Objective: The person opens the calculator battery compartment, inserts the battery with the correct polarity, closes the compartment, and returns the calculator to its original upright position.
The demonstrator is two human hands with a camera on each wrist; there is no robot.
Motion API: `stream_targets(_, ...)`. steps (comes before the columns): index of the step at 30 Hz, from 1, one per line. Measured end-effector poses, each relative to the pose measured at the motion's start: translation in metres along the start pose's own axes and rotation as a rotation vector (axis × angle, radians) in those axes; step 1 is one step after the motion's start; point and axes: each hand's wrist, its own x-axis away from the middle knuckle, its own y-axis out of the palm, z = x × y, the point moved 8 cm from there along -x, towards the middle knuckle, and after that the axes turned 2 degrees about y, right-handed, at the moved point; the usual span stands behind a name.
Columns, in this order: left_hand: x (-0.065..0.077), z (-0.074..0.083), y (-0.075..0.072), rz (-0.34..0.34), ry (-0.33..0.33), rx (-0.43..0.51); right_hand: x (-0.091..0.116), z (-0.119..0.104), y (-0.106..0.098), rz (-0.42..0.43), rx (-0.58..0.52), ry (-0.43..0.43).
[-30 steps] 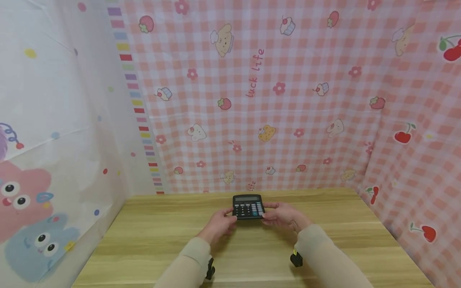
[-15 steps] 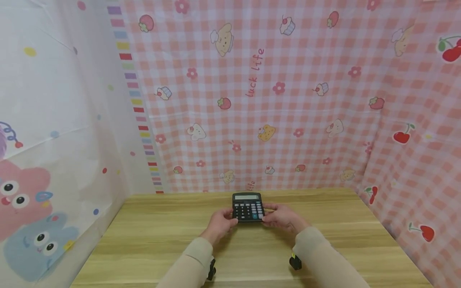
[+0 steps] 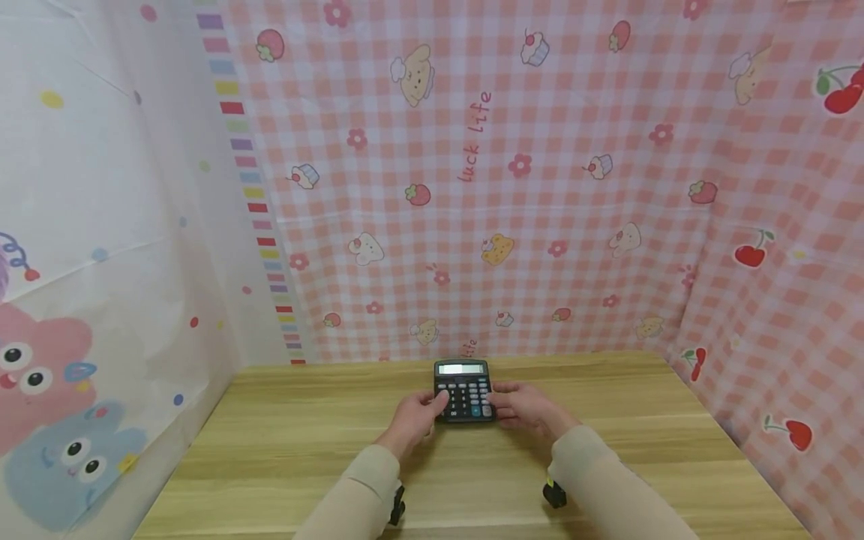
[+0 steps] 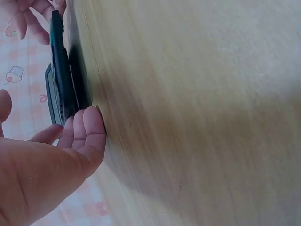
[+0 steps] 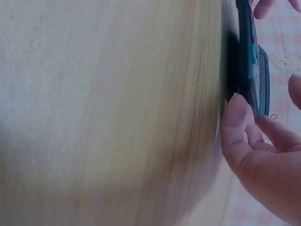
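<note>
A black calculator [image 3: 466, 412] lies near the back of the wooden table, its screen at the far end and its keys facing up. My left hand [image 3: 412, 421] is at its left side, the thumb over the left keys in the head view. In the left wrist view that thumb [image 4: 4, 106] stands apart from the calculator, while the fingers [image 4: 80, 127] touch its edge. My right hand [image 3: 529, 409] is at the right side, fingers [image 5: 235, 113] against the edge and thumb [image 5: 295, 89] raised off it. Whether the calculator's underside rests fully on the table is unclear.
The wooden table [image 3: 304, 450] stretches around the calculator, with its back edge just behind it. A pink checked cloth [image 3: 540, 285] hangs behind and at the right; a white printed cloth [image 3: 135, 300] hangs at the left. Black wrist devices [image 3: 555, 495] sit under the sleeves.
The calculator has come slightly nearer and its screen shows brighter. Both thumbs have moved from its near corners and lifted, the left one farther up over the keys.
</note>
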Motion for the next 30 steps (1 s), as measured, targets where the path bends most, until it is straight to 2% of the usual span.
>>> stream_targets(6, -0.001, -0.002, -0.002, 0.019, 0.002, -0.025, 0.002, -0.006, 0.003, 0.019, 0.142, -0.063)
stream_targets(11, 0.003, 0.000, -0.002, 0.021, 0.008, -0.052, 0.008, -0.009, 0.003, 0.079, 0.234, -0.091)
stream_targets(15, 0.008, 0.004, -0.002, 0.020, 0.063, -0.076, 0.015, -0.012, 0.007, 0.116, 0.321, -0.127)
stream_targets(19, 0.010, 0.004, -0.002, 0.010, 0.104, -0.085, 0.018, -0.013, 0.013, 0.130, 0.467, -0.227)
stream_targets(24, 0.015, 0.005, -0.002, -0.037, 0.183, -0.183, 0.018, -0.009, 0.021, 0.128, 0.664, -0.341)
stream_targets(30, 0.013, 0.003, 0.003, -0.075, 0.215, -0.262, 0.021, -0.008, 0.024, 0.119, 0.681, -0.337)
